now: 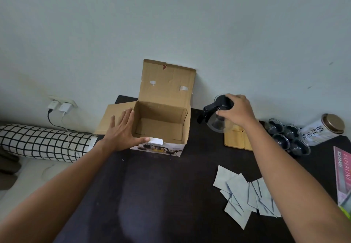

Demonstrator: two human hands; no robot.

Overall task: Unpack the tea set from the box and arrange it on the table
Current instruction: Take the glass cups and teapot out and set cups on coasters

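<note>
An open cardboard box [178,121] stands at the back of the dark table [161,195], its lid up against the wall; its inside looks bare. My left hand [123,130] lies flat with straight fingers on the box's left flap and front corner. To the right, my right hand [235,109] grips the black lid of a glass teapot [218,123] from above. The teapot is over the far end of a wooden tray [235,140]. Several small glass cups [286,136] stand right of the tray.
A tin with a gold lid [324,128] lies at the far right. Several pale paper sachets [245,195] are strewn on the table's right front. A pink booklet [343,178] sits at the right edge. A checked bolster [41,142] and wall chargers [60,106] are left of the table.
</note>
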